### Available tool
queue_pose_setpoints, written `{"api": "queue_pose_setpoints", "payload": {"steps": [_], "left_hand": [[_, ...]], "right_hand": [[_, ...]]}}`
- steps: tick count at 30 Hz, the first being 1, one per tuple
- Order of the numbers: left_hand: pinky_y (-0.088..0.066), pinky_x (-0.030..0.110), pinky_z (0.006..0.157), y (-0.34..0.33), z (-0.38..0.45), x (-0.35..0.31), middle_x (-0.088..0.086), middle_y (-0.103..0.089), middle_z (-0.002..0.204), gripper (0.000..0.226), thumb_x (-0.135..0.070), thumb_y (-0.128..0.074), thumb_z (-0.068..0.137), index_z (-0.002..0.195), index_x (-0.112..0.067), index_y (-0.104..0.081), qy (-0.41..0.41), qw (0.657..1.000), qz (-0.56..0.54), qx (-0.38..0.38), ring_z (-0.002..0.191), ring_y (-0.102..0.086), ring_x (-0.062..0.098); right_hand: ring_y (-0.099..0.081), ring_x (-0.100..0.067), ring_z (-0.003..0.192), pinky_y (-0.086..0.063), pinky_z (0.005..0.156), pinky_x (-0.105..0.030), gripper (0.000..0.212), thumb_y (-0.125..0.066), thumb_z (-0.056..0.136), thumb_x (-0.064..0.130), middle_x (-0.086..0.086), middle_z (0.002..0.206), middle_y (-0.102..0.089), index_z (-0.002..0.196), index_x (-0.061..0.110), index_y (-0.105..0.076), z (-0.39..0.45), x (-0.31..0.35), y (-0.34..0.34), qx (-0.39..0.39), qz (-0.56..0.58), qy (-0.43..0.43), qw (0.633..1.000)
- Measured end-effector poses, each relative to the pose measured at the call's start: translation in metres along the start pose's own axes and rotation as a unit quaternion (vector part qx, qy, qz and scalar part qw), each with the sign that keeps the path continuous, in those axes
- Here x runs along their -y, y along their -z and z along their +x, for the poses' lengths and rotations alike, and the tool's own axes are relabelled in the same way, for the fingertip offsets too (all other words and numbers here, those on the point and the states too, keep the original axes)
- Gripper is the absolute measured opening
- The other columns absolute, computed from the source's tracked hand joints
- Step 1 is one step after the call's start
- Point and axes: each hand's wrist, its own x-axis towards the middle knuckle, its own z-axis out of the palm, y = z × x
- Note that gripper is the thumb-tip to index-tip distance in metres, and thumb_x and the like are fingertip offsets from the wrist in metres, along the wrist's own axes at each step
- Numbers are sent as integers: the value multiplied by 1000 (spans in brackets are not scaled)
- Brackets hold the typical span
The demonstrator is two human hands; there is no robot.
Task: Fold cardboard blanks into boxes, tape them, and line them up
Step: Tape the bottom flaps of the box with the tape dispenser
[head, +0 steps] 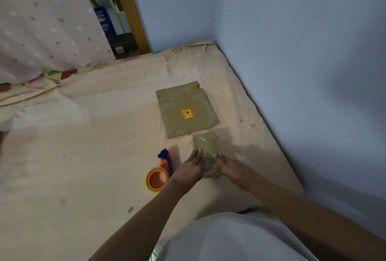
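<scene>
One small box [206, 154] is gripped by the left hand [191, 169] and right hand [231, 169] (taping seemingly done); a flat blank [186, 108] remains unfolded, the tape dispenser [159, 175] set beside.

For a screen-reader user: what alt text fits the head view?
Both hands, left hand and right hand, hold a small cardboard box on a peach bedsheet. A flat cardboard blank lies just beyond it; a tape dispenser sits left.
</scene>
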Motion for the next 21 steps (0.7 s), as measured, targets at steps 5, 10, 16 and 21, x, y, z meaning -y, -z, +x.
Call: {"api": "queue_pose_setpoints", "payload": {"steps": [5, 10, 16, 21], "left_hand": [[6, 28, 118, -6, 1, 7, 20, 5, 164, 72, -25, -44, 104, 155, 1, 0, 10, 1000, -27, 6, 152, 8, 31], [-10, 32, 121, -16, 0, 16, 17, 4, 165, 72, -23, -47, 104, 156, -3, -1, 6, 999, -46, 2, 152, 6, 28], [14, 24, 111, -11, 1, 5, 19, 5, 164, 70, -17, -46, 103, 155, 1, -3, 25, 997, -70, -19, 152, 6, 30], [-3, 30, 121, -17, 2, -1, 15, 7, 165, 72, -9, -47, 101, 157, -3, -3, 60, 993, -104, -12, 152, 9, 28]], "right_hand": [[-30, -27, 148, -24, 119, -36, 89, -11, 91, 73, -6, 163, -28, 158, 17, -25, -2, 5, 3, 1, 43, -42, 998], [-41, -37, 139, -38, 110, -41, 58, -34, 108, 26, -24, 161, -21, 158, 6, -11, 1, 12, 14, 35, -5, -84, 996], [-51, -38, 129, -48, 98, -44, 59, -41, 103, 14, -26, 156, -29, 155, 4, -16, 0, 14, 12, -13, -33, -76, 996], [-53, -35, 124, -45, 97, -41, 42, -31, 108, 24, -16, 145, -47, 148, 11, -36, -8, 28, 7, -38, 52, -98, 993]]}}
